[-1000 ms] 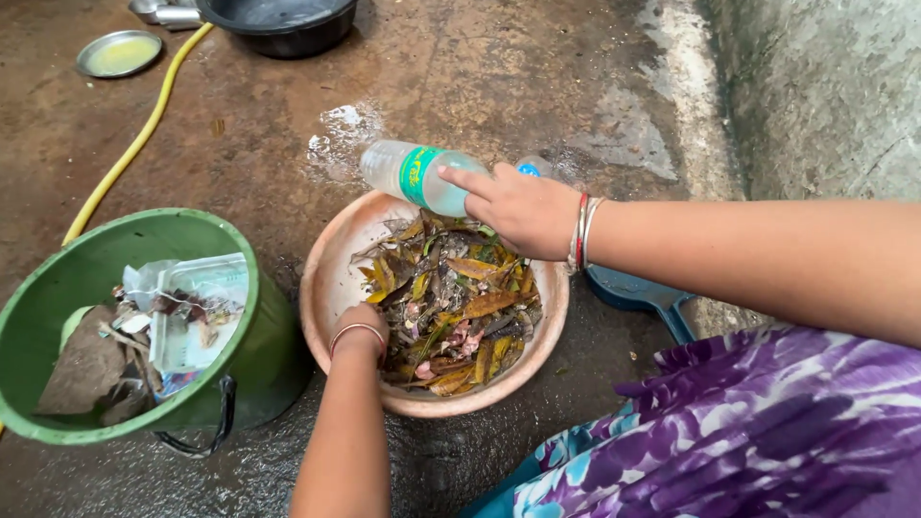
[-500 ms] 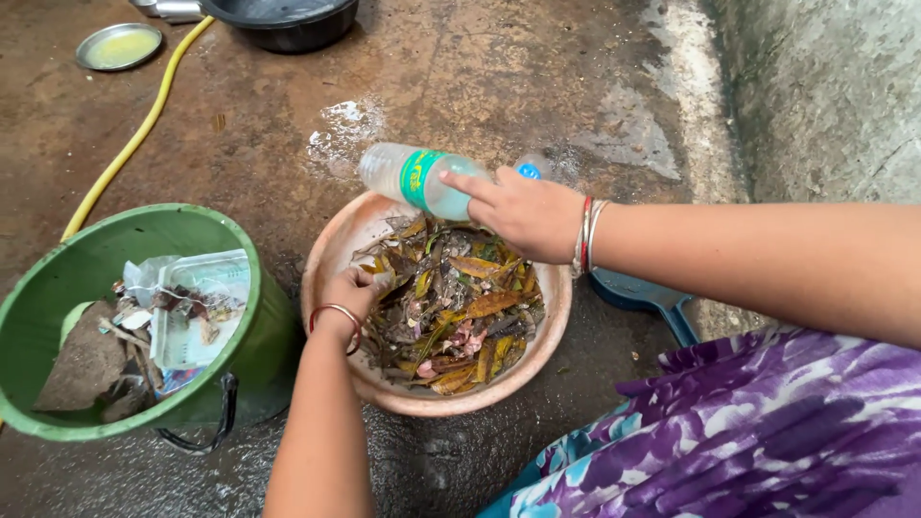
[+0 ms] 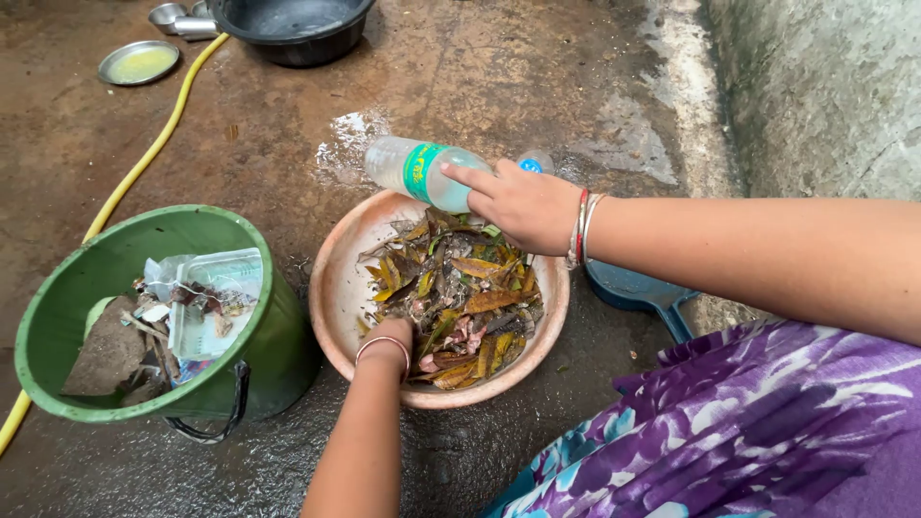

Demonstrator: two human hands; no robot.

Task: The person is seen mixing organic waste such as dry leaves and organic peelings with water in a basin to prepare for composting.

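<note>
— What sits at your left?
— A green bucket [image 3: 144,317] of scraps, beside the pink bowl [image 3: 338,288]. My left hand [image 3: 391,338] digs into the leaves [image 3: 460,297]; its grip is hidden.
— And the right?
— My right hand [image 3: 523,203] grips the plastic bottle [image 3: 417,171], held sideways over the rim.

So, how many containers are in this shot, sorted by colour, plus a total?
Green: 1, bucket
Pink: 1, basin
Black: 1, tub
Clear: 1, plastic bottle, held by the right hand
Metal: 2, plate and cup
Total: 6
</note>
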